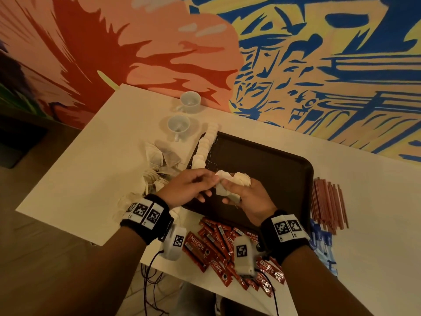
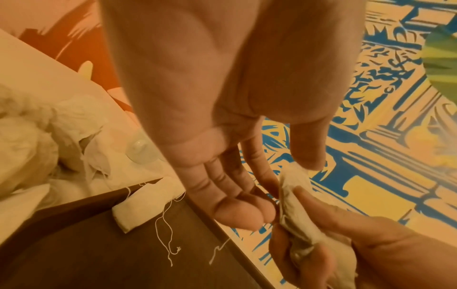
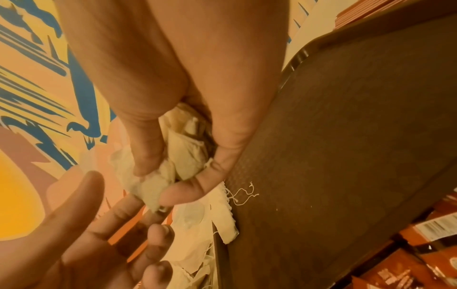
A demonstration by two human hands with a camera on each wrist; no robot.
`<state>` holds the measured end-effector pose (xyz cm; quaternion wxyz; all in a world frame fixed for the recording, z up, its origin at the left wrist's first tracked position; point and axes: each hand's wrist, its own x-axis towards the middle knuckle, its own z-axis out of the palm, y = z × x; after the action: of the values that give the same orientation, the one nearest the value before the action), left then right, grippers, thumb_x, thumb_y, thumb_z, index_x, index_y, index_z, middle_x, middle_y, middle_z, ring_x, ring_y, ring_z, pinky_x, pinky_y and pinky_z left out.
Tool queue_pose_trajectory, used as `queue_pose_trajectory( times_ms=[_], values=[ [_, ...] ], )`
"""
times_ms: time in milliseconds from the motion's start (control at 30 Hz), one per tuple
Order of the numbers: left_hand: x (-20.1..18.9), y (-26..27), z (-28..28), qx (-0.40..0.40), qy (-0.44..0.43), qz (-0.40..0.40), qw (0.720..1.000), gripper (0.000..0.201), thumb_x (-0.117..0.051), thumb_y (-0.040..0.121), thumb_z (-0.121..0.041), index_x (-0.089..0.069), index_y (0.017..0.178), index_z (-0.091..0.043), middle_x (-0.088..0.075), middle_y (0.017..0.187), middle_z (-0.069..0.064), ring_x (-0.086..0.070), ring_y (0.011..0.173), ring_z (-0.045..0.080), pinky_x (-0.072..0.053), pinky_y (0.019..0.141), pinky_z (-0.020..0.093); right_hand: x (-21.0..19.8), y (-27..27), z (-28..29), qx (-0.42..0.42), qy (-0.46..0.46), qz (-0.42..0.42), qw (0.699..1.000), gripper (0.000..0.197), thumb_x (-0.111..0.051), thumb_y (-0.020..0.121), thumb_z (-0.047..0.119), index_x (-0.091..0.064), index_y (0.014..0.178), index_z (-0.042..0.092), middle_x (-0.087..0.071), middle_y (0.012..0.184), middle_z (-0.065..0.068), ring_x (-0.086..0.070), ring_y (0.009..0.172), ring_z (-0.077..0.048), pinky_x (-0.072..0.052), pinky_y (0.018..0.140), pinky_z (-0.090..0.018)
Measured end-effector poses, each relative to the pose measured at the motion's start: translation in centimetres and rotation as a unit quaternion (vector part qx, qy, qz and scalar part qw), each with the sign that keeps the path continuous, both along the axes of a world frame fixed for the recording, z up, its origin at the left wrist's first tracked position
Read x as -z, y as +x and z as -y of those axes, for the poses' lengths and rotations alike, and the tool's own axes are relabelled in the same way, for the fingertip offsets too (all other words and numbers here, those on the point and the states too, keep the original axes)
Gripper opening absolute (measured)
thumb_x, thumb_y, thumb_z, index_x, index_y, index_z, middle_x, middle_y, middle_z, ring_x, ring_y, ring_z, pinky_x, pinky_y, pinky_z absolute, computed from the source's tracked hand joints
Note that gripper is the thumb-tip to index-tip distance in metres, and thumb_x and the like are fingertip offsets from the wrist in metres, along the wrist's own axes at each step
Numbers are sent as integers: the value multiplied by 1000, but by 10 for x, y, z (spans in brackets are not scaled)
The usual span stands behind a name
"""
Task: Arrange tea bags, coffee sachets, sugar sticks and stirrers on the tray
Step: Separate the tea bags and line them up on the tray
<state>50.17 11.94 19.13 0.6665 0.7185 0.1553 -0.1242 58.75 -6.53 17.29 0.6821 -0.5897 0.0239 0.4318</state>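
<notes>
Tea bags, held bunch [image 1: 230, 183]: white/cream paper, crumpled, several together, loose threads hanging. Gripped in right hand [image 1: 248, 199], fingers + thumb curled round bunch, above near-left part of tray [image 1: 296, 179].

Left hand [image 1: 189, 185]: fingers mostly straight, thumb + forefinger pinching top corner of 1 bag at edge of bunch.

Tea bags, row [image 1: 204, 149]: flat, overlapping, laid in a line along tray's left rim; threads trailing onto tray floor.

Tea bags, loose pile [image 1: 159, 165]: on table [image 1: 91, 156] left of tray, tangled w/ strings.

Tray: dark brown, rounded corners, raised rim; on table, centre-right.

Coffee sachets [image 1: 218, 245]: red sticks, white lettering, heaped on table at tray's near edge, partly under wrists.

Stirrers [image 1: 328, 204]: reddish-brown thin sticks, bundle on table just right of tray.

Blue-white packets [image 1: 323, 245]: near side of stirrers, partly hidden by right wrist; type cannot tell.

Cups [image 1: 178, 125]: 2, pale, on table beyond pile.

Head view only: whole layout, cups, stirrers, sachet lettering, wristbands w/ markers.

Left wrist view only: thumb tip [image 2: 311, 156] on bag corner; 1 row bag [image 2: 146, 205] lying over tray rim.

Right wrist view only: bunch [image 3: 183, 154] wedged deep in palm; zigzag edge on row bag [image 3: 225, 215].
</notes>
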Motion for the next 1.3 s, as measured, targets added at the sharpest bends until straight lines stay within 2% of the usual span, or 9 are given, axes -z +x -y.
queue_pose_trajectory(
  times_ms=[200,400,533,667,767,933,1067,1200,1300],
  values=[
    [13,-9,14,-10,23,16,1000,6,-70,92,-16,-65,94,-12,-73,91,-2,-70,83,16,-58,73,32,7,-2,2,-4,23,-3,1000,38,-77,86,26,-69,118,7,-74,112,-12,-72,95,-21,-57,75,-33],
    [16,-11,27,-38,9,13,999,15,-64,96,-7,-58,108,-2,-71,104,15,-74,83,32,-60,74,35,13,-5,12,-19,-24,69,997,30,-79,86,24,-72,115,17,-75,107,-4,-68,89,-15,-55,65,-29],
    [12,-17,31,-41,28,47,998,21,-69,90,-1,-63,111,-3,-70,102,17,-73,83,26,-61,77,33,6,-9,19,0,-23,117,993,28,-81,85,26,-73,106,9,-70,88,-5,-62,76,-17,-50,54,-27],
    [4,-26,37,-86,38,80,992,38,-79,77,4,-67,112,-5,-71,104,16,-71,95,21,-56,81,20,-5,-13,25,11,-25,175,984,26,-81,86,27,-75,101,6,-70,87,-11,-60,70,-18,-49,51,-27],
    [0,-36,41,-107,-1,87,990,41,-78,77,9,-65,115,-1,-71,105,22,-72,90,21,-58,76,24,-14,-18,30,19,-19,219,975,21,-80,86,24,-76,95,6,-67,80,-10,-59,63,-13,-48,49,-25],
    [-11,-49,49,-96,13,89,991,42,-79,76,7,-65,114,-3,-68,107,26,-72,93,28,-61,80,35,-26,-24,41,-22,-39,290,956,30,-80,86,31,-76,96,3,-64,75,-10,-53,57,-18,-46,51,-26],
    [-24,-58,61,-77,11,98,992,35,-76,82,2,-66,114,-3,-72,103,20,-72,96,33,-61,83,37,-37,-31,51,-41,-55,345,936,35,-79,86,33,-74,94,0,-63,72,-20,-53,54,-20,-44,53,-28],
    [-32,-65,73,-63,41,115,991,22,-70,91,-10,-68,111,-2,-75,97,12,-73,87,24,-62,80,34,-43,-36,62,-39,-46,360,931,31,-79,87,32,-73,89,2,-61,68,-9,-52,52,-18,-42,50,-26],
    [-38,-70,82,-64,71,121,988,9,-69,92,-12,-71,101,-9,-75,94,11,-72,85,22,-61,79,34,-47,-40,69,-33,-19,357,933,19,-77,89,31,-74,85,13,-63,69,-5,-53,54,-15,-44,49,-24]
  ],
)
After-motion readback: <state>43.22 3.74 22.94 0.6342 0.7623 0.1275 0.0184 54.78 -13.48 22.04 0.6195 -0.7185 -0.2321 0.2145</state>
